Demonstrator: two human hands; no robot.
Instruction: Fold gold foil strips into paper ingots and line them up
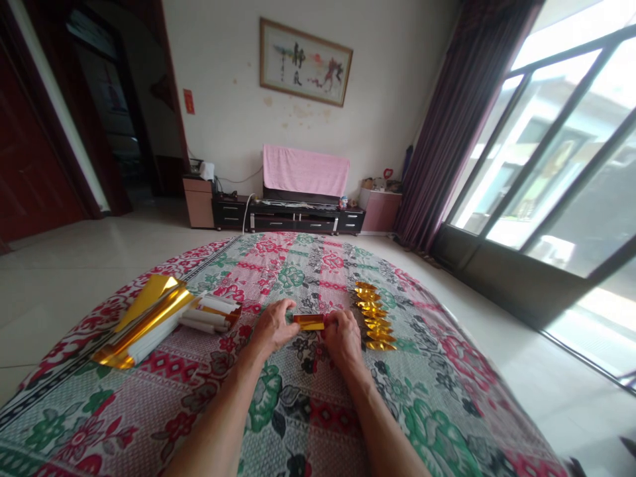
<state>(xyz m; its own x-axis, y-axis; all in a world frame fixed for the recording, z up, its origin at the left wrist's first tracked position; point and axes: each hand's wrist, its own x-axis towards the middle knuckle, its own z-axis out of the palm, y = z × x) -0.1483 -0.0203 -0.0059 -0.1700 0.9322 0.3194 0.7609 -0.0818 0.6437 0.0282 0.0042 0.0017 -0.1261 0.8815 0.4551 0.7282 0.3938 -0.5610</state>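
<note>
A small strip of shiny gold paper point(310, 322) lies between my two hands at the middle of the patterned tablecloth point(293, 277). At its left end is my left hand point(275, 326), thumb and fingers curved around that end. My right hand point(344, 334) pinches the right end, its fingers bent together. Several folded gold pieces point(375, 317) stand in a column just right of my right hand. Over on the left lie large rolled gold sheets point(149, 321), beside a stack of white-backed rolled pieces point(211, 313).
The round table's far edge faces a low black cabinet point(293, 220) with a pink cloth point(305, 169) above it. Purple curtains point(442, 126) and a large window are on the right. A framed picture point(306, 61) hangs on the wall.
</note>
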